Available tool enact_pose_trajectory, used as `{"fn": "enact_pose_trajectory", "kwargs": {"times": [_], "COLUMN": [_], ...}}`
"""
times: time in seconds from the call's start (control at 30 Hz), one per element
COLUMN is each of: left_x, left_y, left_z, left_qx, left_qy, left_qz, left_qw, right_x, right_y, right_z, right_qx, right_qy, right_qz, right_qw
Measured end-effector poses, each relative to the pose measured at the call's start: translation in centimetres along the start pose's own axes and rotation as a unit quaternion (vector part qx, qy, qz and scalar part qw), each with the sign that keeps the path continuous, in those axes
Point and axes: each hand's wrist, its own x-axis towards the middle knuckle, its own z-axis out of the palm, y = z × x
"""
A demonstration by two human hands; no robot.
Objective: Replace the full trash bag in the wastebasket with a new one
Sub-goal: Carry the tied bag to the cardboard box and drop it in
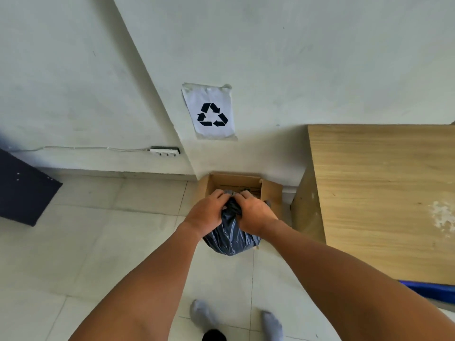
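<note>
Socks first, grey, planted on the pale floor tiles at the bottom of my head view. Up from there both bare forearms reach forward and meet over the bag. It's a dark, glossy trash bag, bulging and gathered at its top. My left hand is wrapped around the neck from the left, fingers curled tight on the bunched plastic. My right hand clamps the same neck from the right, knuckles up, fingers closed on it. The two hands nearly touch across the gather.

Just behind the bag sits the box, open cardboard, serving as the wastebasket, tucked into the wall corner. The bag's lower part hangs in front of the box's near edge; whether it's touching the floor I cannot tell.

Beside the box on the right stands a wooden cabinet. On the wall above, a taped sheet with a recycling sign. Left along the wall, a white power strip.
</note>
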Motion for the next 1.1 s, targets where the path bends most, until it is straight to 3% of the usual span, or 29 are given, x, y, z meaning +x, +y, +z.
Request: {"fn": "enact_pose_trajectory", "kwargs": {"times": [0.27,0.47,0.77,1.1], "left_x": [9.9,15.8,23.5,27.4], "left_y": [-10.3,-16.3,-26.3,-35.0], "left_z": [3.0,9.9,27.1,43.4], "left_qx": [0.028,0.024,0.004,0.020], "left_qy": [0.013,0.022,0.025,-0.036], "left_qz": [0.092,0.097,0.101,0.100], "left_qw": [0.995,0.995,0.995,0.994], "right_x": [10.4,17.1,26.5,32.8], "right_y": [2.0,6.4,17.2,26.2], "right_z": [4.9,11.0,26.4,41.9], "right_qx": [-0.037,-0.052,-0.045,-0.042], "right_qy": [0.046,0.063,0.069,0.040], "right_qz": [0.090,0.133,0.147,0.173], "right_qw": [0.994,0.988,0.986,0.983]}}
